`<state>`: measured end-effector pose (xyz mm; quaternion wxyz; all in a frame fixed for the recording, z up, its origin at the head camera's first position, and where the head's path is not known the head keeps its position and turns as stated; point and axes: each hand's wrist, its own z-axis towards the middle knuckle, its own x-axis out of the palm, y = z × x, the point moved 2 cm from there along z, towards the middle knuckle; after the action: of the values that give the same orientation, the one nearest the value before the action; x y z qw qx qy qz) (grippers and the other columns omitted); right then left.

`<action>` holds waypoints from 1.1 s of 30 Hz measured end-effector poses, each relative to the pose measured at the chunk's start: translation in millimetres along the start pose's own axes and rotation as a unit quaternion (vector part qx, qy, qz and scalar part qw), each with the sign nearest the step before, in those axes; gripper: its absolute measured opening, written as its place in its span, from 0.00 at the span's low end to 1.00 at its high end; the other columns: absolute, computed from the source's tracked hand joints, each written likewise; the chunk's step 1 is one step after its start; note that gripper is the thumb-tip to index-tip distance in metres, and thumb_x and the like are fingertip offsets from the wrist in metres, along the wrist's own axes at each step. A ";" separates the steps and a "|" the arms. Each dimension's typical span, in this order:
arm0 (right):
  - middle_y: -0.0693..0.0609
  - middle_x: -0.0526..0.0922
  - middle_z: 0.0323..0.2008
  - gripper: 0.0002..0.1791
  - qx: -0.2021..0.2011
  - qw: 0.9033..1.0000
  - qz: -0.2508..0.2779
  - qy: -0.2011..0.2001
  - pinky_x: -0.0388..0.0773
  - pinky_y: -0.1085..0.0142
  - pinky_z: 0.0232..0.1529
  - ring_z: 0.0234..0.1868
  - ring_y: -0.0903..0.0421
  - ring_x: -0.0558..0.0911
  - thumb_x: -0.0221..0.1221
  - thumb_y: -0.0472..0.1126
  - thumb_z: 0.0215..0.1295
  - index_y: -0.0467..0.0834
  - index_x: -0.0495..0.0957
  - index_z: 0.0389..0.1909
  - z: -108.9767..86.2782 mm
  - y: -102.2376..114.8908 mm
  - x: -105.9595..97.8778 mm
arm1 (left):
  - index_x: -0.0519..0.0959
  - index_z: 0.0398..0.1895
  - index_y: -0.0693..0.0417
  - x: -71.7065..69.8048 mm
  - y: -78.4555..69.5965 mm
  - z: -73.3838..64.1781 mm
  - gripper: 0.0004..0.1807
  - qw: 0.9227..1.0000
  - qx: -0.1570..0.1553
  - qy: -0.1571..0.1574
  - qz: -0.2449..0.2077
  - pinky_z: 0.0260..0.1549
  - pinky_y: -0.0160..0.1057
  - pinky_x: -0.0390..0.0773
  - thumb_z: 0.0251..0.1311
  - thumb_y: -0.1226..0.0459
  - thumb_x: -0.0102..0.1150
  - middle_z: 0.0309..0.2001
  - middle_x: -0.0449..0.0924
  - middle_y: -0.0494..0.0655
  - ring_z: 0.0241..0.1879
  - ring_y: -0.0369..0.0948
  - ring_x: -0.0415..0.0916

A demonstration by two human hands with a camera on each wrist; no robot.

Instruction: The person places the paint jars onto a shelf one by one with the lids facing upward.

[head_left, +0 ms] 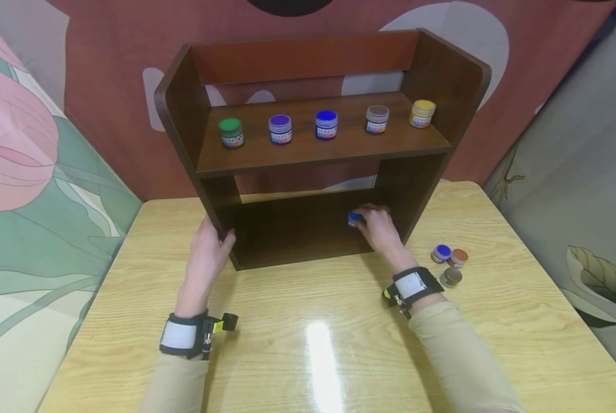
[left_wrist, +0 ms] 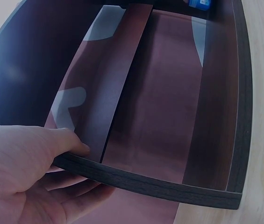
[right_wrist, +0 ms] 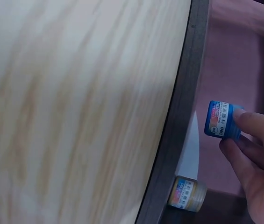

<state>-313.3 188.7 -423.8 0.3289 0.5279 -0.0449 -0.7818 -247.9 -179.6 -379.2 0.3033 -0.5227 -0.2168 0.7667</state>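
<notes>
Pinched between the thumb and fingers of my right hand (head_left: pixel 379 226) is a small blue paint jar (right_wrist: pixel 219 120), inside the lower compartment of the brown shelf unit (head_left: pixel 308 162). Beside it in the right wrist view stands a jar with a pale lid (right_wrist: pixel 186 193) on the lower board; in the head view the right hand mostly covers it. My left hand (head_left: pixel 207 252) grips the front edge of the unit's left side panel (left_wrist: pixel 136 183), thumb inside and fingers outside.
Along the upper board stand green (head_left: pixel 232 133), purple (head_left: pixel 280 129), blue (head_left: pixel 326 125), dark brown (head_left: pixel 377 119) and yellow (head_left: pixel 422 113) jars. Right of the unit, a blue-lidded jar (head_left: pixel 441 253), an orange-brown one (head_left: pixel 457 257) and a dark one (head_left: pixel 451 277) cluster on the wooden table (head_left: pixel 266 355).
</notes>
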 end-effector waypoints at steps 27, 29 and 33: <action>0.34 0.83 0.49 0.13 0.055 0.998 -0.010 0.029 0.82 0.46 0.50 0.49 0.36 0.83 0.66 0.30 0.65 0.31 0.83 0.49 6.3 -0.5 9.1 | 0.66 0.61 0.72 -1.7 -2.9 -0.5 0.23 1.000 0.001 0.001 -0.001 0.50 0.61 0.79 0.67 0.72 0.59 0.52 0.75 0.71 0.53 0.65 0.77; 0.34 0.83 0.49 0.13 0.056 0.998 -0.010 0.029 0.81 0.46 0.50 0.49 0.36 0.83 0.66 0.30 0.65 0.31 0.82 0.49 6.3 -0.5 9.3 | 0.66 0.61 0.71 -1.5 -3.1 -0.8 0.23 1.000 0.000 0.002 -0.002 0.51 0.61 0.78 0.67 0.72 0.59 0.53 0.75 0.71 0.53 0.64 0.77; 0.34 0.83 0.48 0.13 0.058 0.998 -0.009 0.029 0.81 0.46 0.49 0.48 0.36 0.83 0.67 0.30 0.64 0.31 0.82 0.48 6.4 -1.0 10.4 | 0.66 0.61 0.71 -1.6 -2.5 -1.6 0.23 1.000 -0.001 0.004 -0.005 0.52 0.61 0.78 0.67 0.72 0.59 0.53 0.75 0.71 0.54 0.64 0.76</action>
<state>-321.6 181.9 -429.8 0.2921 0.5686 -0.0757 -0.7653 -245.3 -178.9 -377.1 0.3071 -0.5248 -0.2186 0.7632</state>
